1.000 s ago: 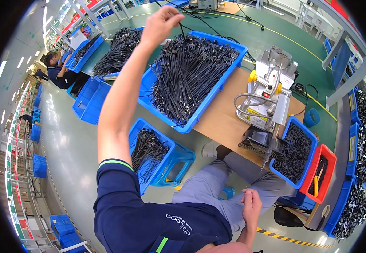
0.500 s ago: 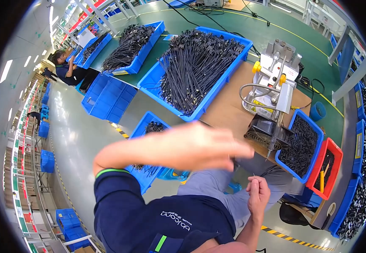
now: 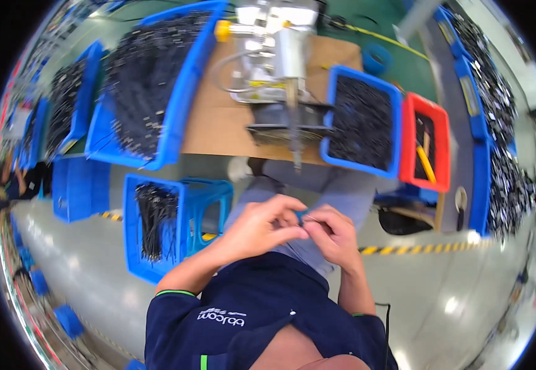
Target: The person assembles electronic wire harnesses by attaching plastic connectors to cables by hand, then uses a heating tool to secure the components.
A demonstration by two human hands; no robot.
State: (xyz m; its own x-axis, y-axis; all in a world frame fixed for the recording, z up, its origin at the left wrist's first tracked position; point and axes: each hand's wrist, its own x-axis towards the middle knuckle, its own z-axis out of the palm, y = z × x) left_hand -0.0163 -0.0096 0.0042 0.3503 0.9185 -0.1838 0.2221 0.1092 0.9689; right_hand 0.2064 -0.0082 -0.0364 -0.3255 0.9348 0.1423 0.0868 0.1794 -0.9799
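Over my lap, my two hands have come close together. My right hand [image 3: 334, 235] pinches a thin, light-coloured, needle-like piece [image 3: 311, 219] between thumb and forefinger; it is too small to tell its kind. Facing it, my left hand [image 3: 261, 229] has its fingers bent and its thumb apart from the forefinger, with nothing visible between them. Just beyond my knees stands a metal bench machine [image 3: 289, 55] with a yellow knob and a downward-pointing rod, slightly blurred. To its right is a blue bin [image 3: 397, 132] of small black parts.
A red bin [image 3: 444, 145] with a yellow-handled tool [image 3: 426, 165] stands right of the blue one. A large blue crate [image 3: 178, 105] of black cables is at left. Below it, another blue crate [image 3: 133, 246] with cables adjoins a blue stool [image 3: 218, 191]. Bins of black parts line the far right.
My left hand has come down from in front of the cable crate to beside my right hand. The view has turned, shifting the machine and bins leftward and up.
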